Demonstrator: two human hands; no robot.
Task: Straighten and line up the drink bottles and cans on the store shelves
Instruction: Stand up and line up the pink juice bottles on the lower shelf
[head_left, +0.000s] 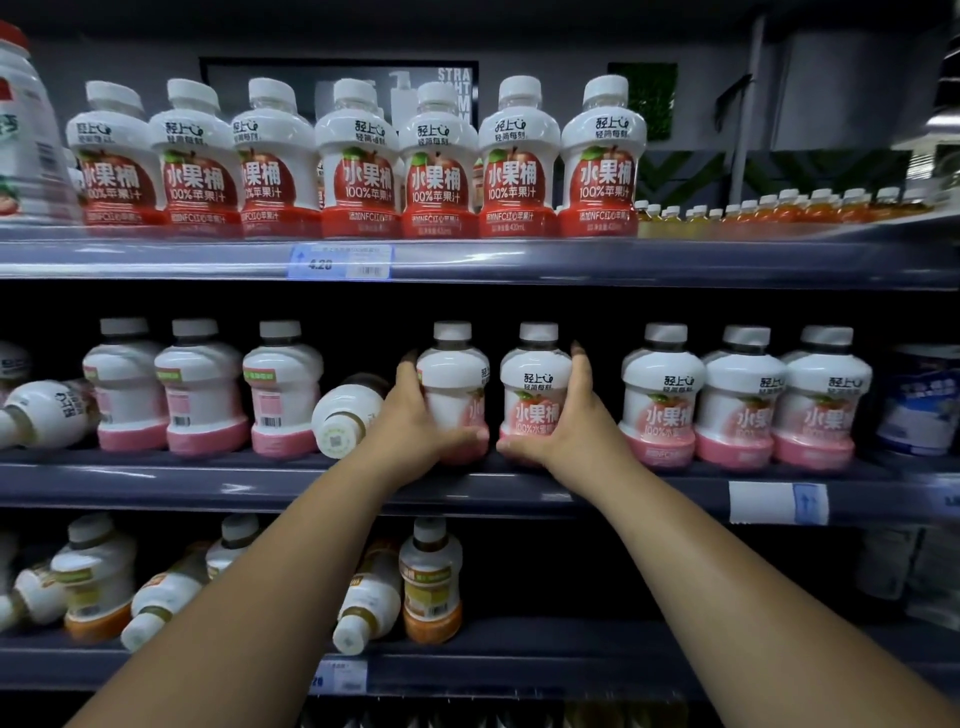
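On the middle shelf stand pink-based juice bottles. My left hand grips one upright bottle whose label is turned to the right. My right hand grips the neighbouring upright bottle, label facing front. Just left of my left hand a bottle lies on its side, cap towards me. Another one lies tipped over at the far left. Three bottles between them stand with their barcodes facing out. Three more on the right stand in line, labels forward.
The top shelf holds a neat row of red apple juice bottles. On the bottom shelf, orange-based bottles stand or lie tipped over. A blue and white tub sits at the middle shelf's right end. A price tag hangs on the top shelf edge.
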